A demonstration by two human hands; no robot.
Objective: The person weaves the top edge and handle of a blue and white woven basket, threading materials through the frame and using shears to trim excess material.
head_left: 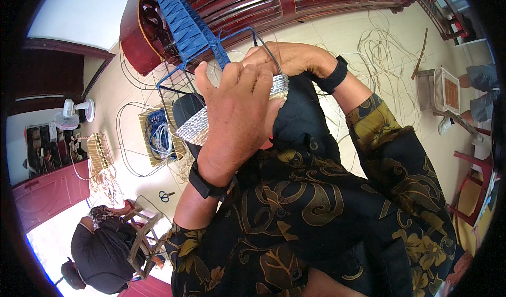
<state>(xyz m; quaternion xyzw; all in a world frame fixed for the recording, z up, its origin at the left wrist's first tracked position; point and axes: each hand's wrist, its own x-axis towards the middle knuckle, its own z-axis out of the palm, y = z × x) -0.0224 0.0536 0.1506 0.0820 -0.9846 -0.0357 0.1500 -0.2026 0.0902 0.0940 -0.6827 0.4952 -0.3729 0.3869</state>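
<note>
A partly woven basket (192, 127) rests on my lap, with a band of grey-white and beige cord along a dark wire frame (243, 29). A blue woven strip (184, 25) reaches up and away from it on the far side. My left hand (237, 104) lies across the woven band, its fingers bent over the edge and its little finger sticking out. Just beyond, my right hand (279, 57) is at the frame, bent in at the wrist. Its fingertips are mostly hidden behind my left hand.
A dark red slatted bench (327, 4) spans the far side. Loose pale strands (387, 54) spread over the floor at right. At left lie a bundle of blue and white cord (159, 133) and scissors (166, 195). A person (105, 255) sits lower left beside a wooden stool (145, 239).
</note>
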